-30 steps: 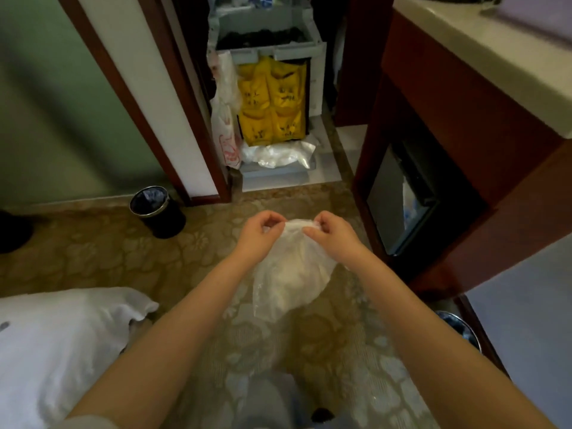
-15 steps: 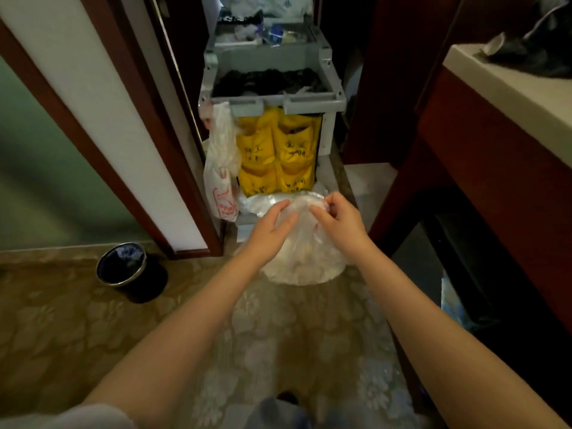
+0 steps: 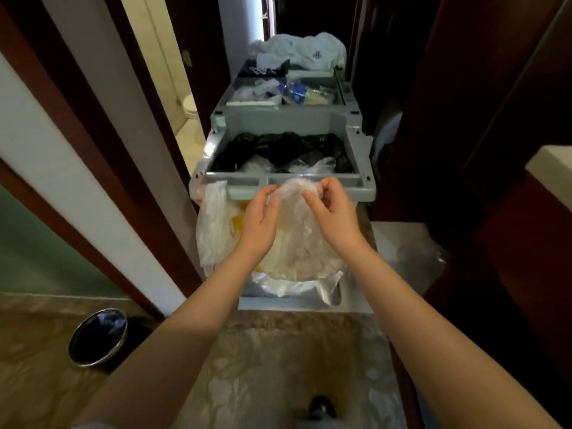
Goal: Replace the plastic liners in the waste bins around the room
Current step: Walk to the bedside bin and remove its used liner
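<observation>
I hold a crumpled clear plastic liner by its top with both hands, right in front of the grey housekeeping cart. My left hand grips its upper left part. My right hand pinches the top edge. The liner hangs down below the cart's front rim. The cart's black-lined trash compartment holds other clear bags. A small round black waste bin with a metal rim stands on the carpet at lower left.
A white plastic bag hangs on the cart's left corner. More clear plastic lies on its bottom shelf. Dark wooden door frames close in on both sides. A bathroom with a toilet shows at the back left. Crumpled linen tops the cart.
I have walked up to the cart with the liner. My hands have risen to the cart's front rim. The black bin has slid to the lower left of the view.
</observation>
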`<state>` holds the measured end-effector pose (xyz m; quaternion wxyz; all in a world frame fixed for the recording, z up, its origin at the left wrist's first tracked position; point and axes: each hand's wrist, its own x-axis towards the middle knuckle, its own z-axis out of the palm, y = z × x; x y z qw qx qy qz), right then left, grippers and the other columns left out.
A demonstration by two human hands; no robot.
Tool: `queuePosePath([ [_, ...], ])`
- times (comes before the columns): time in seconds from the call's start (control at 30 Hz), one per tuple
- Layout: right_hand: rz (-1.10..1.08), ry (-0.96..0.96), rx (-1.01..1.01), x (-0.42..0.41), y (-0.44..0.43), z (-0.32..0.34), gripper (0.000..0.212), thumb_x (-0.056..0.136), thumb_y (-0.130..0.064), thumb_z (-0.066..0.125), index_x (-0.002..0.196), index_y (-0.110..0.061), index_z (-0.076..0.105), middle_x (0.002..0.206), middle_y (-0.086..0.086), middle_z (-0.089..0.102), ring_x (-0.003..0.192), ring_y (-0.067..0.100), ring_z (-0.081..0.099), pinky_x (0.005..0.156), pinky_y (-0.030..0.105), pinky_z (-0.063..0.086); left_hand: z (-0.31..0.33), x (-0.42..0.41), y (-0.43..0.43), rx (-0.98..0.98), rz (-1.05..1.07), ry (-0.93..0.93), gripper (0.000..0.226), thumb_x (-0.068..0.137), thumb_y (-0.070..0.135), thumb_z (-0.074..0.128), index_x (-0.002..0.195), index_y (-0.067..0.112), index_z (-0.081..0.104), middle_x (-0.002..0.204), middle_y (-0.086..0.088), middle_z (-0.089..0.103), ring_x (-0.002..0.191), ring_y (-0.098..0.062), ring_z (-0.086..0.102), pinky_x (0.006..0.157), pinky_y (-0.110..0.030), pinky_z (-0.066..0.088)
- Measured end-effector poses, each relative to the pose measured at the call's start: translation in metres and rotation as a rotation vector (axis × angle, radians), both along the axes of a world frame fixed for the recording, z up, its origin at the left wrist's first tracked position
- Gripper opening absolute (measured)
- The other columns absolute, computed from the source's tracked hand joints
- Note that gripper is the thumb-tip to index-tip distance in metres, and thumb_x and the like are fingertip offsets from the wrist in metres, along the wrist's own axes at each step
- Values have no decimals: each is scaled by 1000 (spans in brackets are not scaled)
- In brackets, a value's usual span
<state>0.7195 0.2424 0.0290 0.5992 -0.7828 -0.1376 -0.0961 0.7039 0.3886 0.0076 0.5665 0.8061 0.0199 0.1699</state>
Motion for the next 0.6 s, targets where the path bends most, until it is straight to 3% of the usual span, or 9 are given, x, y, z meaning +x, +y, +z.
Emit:
queuePosePath([
  [0.13,38,-100,19,88,4,26,24,94,-22,60,78,-20,43,69,-5,44,62,7,43,61,28,38,26,82,0,17,65,-86,47,99,38,39,136,10,47,135,-5,52,122,-13,48,102,-22,38],
  [0.3,38,-142,54,181,18,48,26,95,-23,60,77,-26,42,68,-11,44,60,3,41,60,25,38,49,171,5,71,87,-158,36,103,26,38,135,12,47,126,10,49,111,7,43,88,3,30],
  [0.6,35,-83,74,324,59,39,27,94,-20,60,76,-25,41,67,-9,44,58,1,41,57,18,36,45,319,48,26,64,-143,31,103,27,40,125,12,55,113,9,58,97,4,54,80,-1,37],
])
